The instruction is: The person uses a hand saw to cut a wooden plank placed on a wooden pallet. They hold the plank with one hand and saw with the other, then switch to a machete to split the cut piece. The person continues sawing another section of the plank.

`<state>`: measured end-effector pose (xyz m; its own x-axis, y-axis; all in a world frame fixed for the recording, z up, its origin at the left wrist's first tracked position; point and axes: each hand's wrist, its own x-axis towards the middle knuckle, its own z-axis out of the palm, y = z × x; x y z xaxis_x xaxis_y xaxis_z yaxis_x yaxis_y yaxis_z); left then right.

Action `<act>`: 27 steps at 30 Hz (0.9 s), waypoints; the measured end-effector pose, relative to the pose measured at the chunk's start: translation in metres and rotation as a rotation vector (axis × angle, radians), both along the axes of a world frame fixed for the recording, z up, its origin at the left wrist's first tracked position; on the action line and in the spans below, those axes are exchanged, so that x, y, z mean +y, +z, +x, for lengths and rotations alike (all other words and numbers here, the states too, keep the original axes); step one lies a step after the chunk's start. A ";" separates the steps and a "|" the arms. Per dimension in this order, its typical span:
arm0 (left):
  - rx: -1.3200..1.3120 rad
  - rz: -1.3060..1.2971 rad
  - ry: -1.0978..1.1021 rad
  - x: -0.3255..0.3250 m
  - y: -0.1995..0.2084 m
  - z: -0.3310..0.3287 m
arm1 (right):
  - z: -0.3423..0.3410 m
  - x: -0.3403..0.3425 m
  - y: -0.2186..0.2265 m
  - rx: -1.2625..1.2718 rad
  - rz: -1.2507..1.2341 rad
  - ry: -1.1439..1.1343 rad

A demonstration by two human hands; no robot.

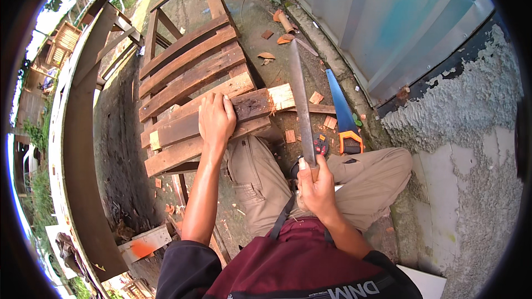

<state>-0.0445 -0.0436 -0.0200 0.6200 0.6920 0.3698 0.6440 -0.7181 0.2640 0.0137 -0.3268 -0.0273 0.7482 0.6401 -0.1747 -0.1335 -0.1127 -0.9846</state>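
My left hand (216,117) is wrapped over a dark wooden board (250,105), pressing it onto a slatted wooden frame (191,67). Fresh pale wood shows at the board's right end, with splinters along the cut edge. In my right hand (316,184) is a machete (302,102), gripped by its wooden handle. Its long grey blade points up and away, just right of the pale board end and apart from it as far as I can tell.
A handsaw (342,111) with a blue blade and orange-black handle lies right of the machete. Wood chips (290,136) and dry leaves (266,55) litter the concrete. A corrugated metal sheet (388,16) and rough wall stand at right; a long curved-looking plank (83,149) stands at left.
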 end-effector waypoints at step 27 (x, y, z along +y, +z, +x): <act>-0.063 0.058 0.003 0.002 -0.005 0.000 | -0.009 0.007 0.020 -0.122 -0.199 0.236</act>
